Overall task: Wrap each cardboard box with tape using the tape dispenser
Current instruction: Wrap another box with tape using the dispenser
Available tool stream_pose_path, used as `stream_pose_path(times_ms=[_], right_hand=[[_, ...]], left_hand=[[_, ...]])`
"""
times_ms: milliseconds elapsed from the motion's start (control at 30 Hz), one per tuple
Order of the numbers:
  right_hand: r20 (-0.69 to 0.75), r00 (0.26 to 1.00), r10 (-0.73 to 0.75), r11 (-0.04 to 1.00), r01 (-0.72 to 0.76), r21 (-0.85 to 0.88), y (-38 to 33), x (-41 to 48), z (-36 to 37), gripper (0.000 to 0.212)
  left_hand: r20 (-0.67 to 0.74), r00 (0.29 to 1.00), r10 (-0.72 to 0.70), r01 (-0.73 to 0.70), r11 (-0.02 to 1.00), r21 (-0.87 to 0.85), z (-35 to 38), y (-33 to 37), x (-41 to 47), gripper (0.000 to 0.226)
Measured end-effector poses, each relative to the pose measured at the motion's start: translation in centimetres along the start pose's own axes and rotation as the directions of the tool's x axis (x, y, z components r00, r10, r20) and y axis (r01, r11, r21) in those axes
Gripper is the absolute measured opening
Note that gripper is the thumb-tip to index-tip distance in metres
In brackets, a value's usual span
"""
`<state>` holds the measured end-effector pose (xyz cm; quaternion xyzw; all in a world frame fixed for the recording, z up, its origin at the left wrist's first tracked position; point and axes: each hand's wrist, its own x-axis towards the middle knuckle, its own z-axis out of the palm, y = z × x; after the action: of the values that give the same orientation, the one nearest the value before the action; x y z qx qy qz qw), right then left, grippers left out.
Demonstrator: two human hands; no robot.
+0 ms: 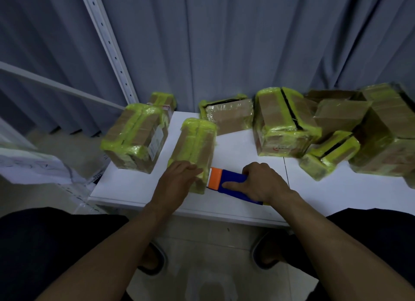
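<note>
Blue dispenser [231, 183] in right hand [262, 183]; left hand [177, 181] on box [197, 141].

One head-worn wide-angle camera, looking forward and down from above, close over the near edge of the table [125, 188], curtain [224, 42] at top, floor [202, 244] at bottom

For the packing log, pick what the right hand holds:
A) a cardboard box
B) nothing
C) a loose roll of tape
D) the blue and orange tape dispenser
D: the right hand curls round the blue body of the tape dispenser, whose orange end meets the box that the left hand rests on.
</note>
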<state>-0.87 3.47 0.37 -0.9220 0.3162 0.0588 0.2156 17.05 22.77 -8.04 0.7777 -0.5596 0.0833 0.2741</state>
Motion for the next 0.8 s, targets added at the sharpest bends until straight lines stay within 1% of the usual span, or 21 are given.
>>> stream_pose_path(times_ms=[33, 100, 200, 400, 533, 600, 700, 800], right_hand=[[-0.003, 1.000, -0.009, 1.000, 0.009, 0.021, -0.1, -0.2, -0.1, 0.062], [-0.014, 1.000, -0.023, 0.999, 0.024, 0.046, -0.3, -0.7, -0.2, 0.062], [-0.008, 1.000, -0.017, 0.999, 0.017, 0.049, 0.0, -1.8, -0.5, 0.061], [-0.012, 0.999, 0.046, 0.996, -0.045, 0.079, 2.2, -3.8, -1.1, 0.063], [0.013, 0.995, 0.097, 0.990, -0.098, 0.105, 3.3, -4.0, -1.0, 0.064], [0.001, 0.994, 0.108, 0.990, -0.107, 0.096, 3.6, -3.8, -0.9, 0.064], [-0.005, 0.993, 0.117, 0.991, -0.117, 0.062, 3.9, -3.2, -0.3, 0.066], [-0.007, 0.992, 0.123, 0.992, -0.123, 0.037, 3.7, -1.9, 0.5, 0.069]], left_hand=[[-0.013, 1.000, -0.016, 0.016, 0.999, -0.049, 0.0, -0.4, -0.4, 0.036], [-0.008, 1.000, -0.028, 0.027, 0.995, -0.094, -0.2, -0.9, -0.7, 0.035], [0.029, 0.998, -0.052, 0.054, 0.993, -0.104, -0.8, -1.1, -0.5, 0.032], [0.036, 0.998, -0.044, 0.048, 0.994, -0.098, -1.1, -1.2, -0.1, 0.029], [-0.001, 0.998, -0.064, 0.064, 0.991, -0.114, -0.9, -0.8, -0.1, 0.027], [0.018, 0.996, -0.086, 0.087, 0.990, -0.112, -0.5, -1.2, -0.2, 0.025], [0.056, 0.991, -0.124, 0.131, 0.980, -0.152, 0.2, -1.7, -0.5, 0.033], [0.076, 0.988, -0.138, 0.149, 0.975, -0.165, 0.0, -1.3, -0.5, 0.032]])
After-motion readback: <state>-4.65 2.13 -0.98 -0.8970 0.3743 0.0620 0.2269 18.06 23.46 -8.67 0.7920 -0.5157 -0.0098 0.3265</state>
